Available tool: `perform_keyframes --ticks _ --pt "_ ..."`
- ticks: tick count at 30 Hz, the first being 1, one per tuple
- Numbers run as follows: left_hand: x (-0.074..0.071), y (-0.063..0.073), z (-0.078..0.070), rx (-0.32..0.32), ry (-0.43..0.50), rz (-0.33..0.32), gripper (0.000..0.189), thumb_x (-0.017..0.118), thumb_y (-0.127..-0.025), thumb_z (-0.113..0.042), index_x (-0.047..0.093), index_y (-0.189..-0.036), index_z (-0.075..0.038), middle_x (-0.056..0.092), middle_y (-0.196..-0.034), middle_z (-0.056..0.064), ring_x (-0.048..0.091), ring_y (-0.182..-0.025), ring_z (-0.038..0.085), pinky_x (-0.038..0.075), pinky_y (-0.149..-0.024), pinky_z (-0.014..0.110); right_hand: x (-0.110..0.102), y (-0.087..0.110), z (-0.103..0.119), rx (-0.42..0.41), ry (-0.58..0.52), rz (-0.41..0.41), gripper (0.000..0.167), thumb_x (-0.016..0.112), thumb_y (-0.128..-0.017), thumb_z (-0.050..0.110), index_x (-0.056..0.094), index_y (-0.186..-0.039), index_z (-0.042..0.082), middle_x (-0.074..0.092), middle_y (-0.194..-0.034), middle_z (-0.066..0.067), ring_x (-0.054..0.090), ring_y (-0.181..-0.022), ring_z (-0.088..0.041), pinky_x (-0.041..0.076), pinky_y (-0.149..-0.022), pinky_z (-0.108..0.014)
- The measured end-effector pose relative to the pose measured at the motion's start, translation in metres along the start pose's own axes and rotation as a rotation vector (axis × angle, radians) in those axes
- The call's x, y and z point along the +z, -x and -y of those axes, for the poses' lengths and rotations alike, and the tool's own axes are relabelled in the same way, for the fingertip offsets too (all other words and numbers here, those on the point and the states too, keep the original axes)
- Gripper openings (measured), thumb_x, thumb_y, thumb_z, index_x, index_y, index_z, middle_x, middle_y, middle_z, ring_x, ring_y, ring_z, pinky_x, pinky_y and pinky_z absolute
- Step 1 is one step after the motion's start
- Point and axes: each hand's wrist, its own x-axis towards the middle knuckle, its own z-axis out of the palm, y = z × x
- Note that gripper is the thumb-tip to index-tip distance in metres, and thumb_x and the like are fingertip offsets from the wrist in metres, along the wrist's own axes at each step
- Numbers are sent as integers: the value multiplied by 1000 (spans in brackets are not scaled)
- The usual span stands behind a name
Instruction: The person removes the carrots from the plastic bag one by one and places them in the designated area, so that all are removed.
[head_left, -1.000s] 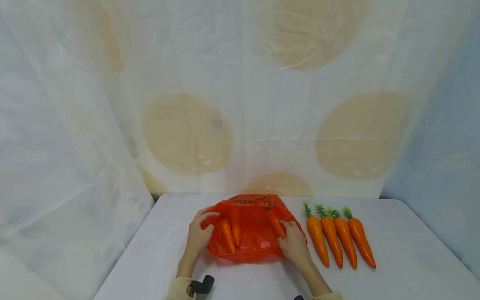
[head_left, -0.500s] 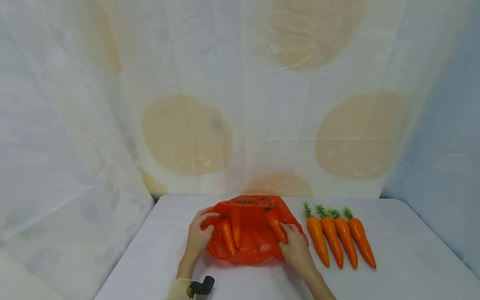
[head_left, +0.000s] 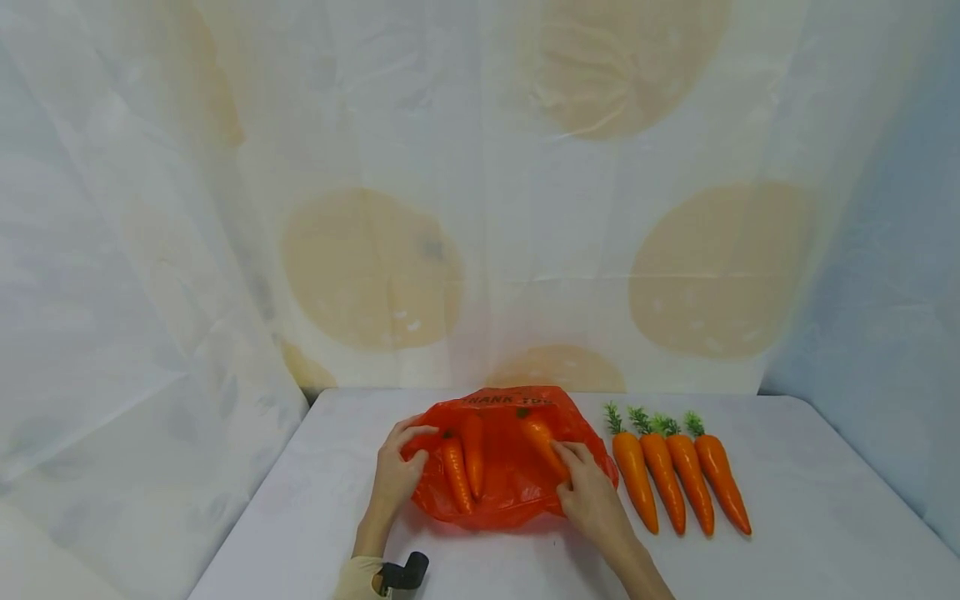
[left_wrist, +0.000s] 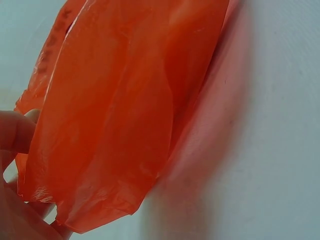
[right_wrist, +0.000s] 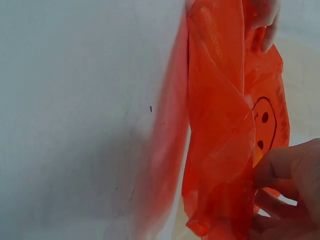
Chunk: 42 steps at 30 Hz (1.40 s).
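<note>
A red plastic bag (head_left: 510, 500) with dark lettering lies on the table, its mouth facing me. Two carrots (head_left: 456, 473) rest side by side in its left half. My left hand (head_left: 397, 471) holds the bag's left edge, fingers bent over the rim; in the left wrist view the plastic (left_wrist: 110, 120) hides part of them. At the right side of the mouth, my right hand (head_left: 592, 496) grips the lower end of another carrot (head_left: 538, 435), whose top points up and left inside the bag. In the right wrist view the bag (right_wrist: 220, 125) mostly covers that carrot.
Several carrots (head_left: 662, 479) with green leafy tops lie in a row on the white table (head_left: 795, 483), right of the bag. Behind the table hangs a pale sheet (head_left: 540, 308) with large tan spots. A black device (head_left: 405, 572) sits at my left wrist.
The carrot in my right hand has shifted left and tilted further, its top deeper across the bag's mouth. My left hand has stayed in place.
</note>
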Motion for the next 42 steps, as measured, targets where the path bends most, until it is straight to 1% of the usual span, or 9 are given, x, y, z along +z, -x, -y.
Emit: perform_keyframes --ticks 7,10,15,22,26,30,34,38,42 --pt "7 -7 31 -19 -5 -15 35 53 -84 15 72 -108 -1 57 -135 13 51 -129 32 36 -110 54 -2 1 0 -62 20 19 57 65 -83 -4 57 -137 8 54 -134 -9 60 -109 -27 53 -92 -48" --pt "7 -9 40 -10 -8 -16 35 55 -83 13 74 -106 -5 59 -133 7 52 -127 27 37 -110 51 -2 2 -2 -91 24 25 57 65 -82 -6 58 -137 9 54 -134 -8 61 -107 -26 55 -90 -45" --pt "7 -9 43 9 -3 -11 35 56 -82 10 75 -105 -9 59 -131 2 53 -126 25 38 -109 50 -4 4 -2 -169 22 21 58 65 -80 -8 61 -134 13 56 -131 -2 59 -99 -20 57 -82 -36" --pt "7 -9 44 25 5 -14 35 58 -81 10 75 -104 -10 59 -131 3 53 -126 26 38 -109 51 -11 6 2 -248 -30 114 58 64 -81 -6 62 -133 19 54 -130 5 57 -95 -14 56 -77 -27" --pt "8 -9 45 36 1 -30 36 59 -80 13 75 -104 -9 60 -131 5 54 -126 26 39 -108 50 -11 8 3 -334 -68 133 59 63 -81 -9 60 -134 18 53 -133 6 56 -95 -14 51 -72 -20" --pt "8 -8 39 41 3 -47 36 58 -78 16 74 -105 -3 60 -132 14 54 -126 33 37 -108 54 -11 9 4 -397 -112 113 62 62 -80 -12 59 -135 17 53 -134 5 56 -96 -15 49 -70 -20" --pt "5 -5 20 49 6 -39 34 56 -79 17 72 -106 3 58 -132 22 52 -126 40 36 -108 57 -12 9 6 -420 -180 71 66 62 -79 -16 58 -137 17 52 -135 3 56 -98 -17 50 -69 -20" --pt "0 -1 3 47 -12 -27 33 56 -80 15 71 -107 3 58 -131 22 53 -126 38 38 -107 56 -11 6 8 -444 -206 10 67 64 -79 -15 57 -137 18 52 -134 3 56 -101 -16 53 -73 -19" --pt "-1 0 1 36 -19 -23 34 57 -80 15 71 -108 3 58 -132 21 53 -126 37 40 -105 55 -10 5 8 -448 -259 -52 67 65 -79 -17 58 -137 16 53 -135 3 56 -103 -15 53 -71 -19"
